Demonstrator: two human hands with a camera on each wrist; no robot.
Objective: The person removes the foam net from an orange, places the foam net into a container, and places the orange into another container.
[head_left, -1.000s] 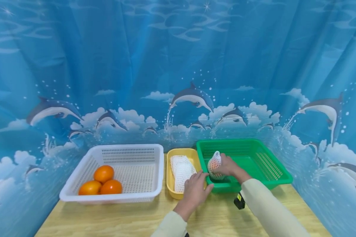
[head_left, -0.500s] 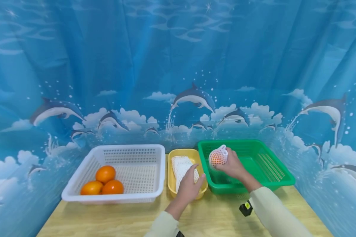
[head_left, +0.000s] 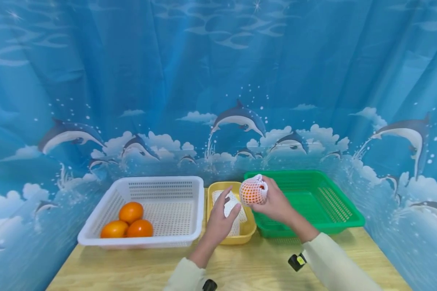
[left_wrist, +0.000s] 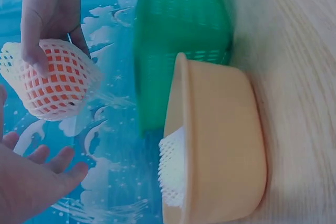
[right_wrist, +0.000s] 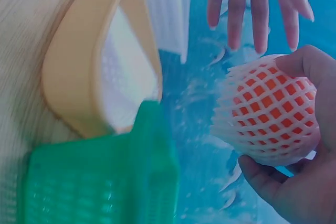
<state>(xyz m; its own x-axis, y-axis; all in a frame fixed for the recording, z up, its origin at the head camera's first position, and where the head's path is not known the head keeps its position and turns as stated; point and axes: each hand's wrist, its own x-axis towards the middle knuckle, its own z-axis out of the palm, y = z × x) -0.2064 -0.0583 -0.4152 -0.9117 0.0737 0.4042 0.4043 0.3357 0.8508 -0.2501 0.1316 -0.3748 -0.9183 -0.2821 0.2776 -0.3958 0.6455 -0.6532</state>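
My right hand (head_left: 275, 203) grips an orange in a white foam net sleeve (head_left: 253, 192), held up above the gap between the yellow and green baskets. In the right wrist view thumb and fingers curl round the netted orange (right_wrist: 273, 108). My left hand (head_left: 219, 220) hovers over the yellow basket (head_left: 242, 238), fingers apart and nothing in it; the left wrist view has its spread fingers just short of the netted orange (left_wrist: 55, 82). Flat white foam net sleeves (head_left: 230, 206) lie in the yellow basket.
On the left stands a white basket (head_left: 142, 241) with three bare oranges (head_left: 131, 212) in its near left corner. A green basket (head_left: 313, 173) stands on the right. All sit on a wooden table (head_left: 247, 270) before a blue dolphin curtain (head_left: 189, 81).
My right hand has lifted the netted orange out of the green basket and brought it left. The left hand has come off the basket rim and shifted left, fingers spreading.
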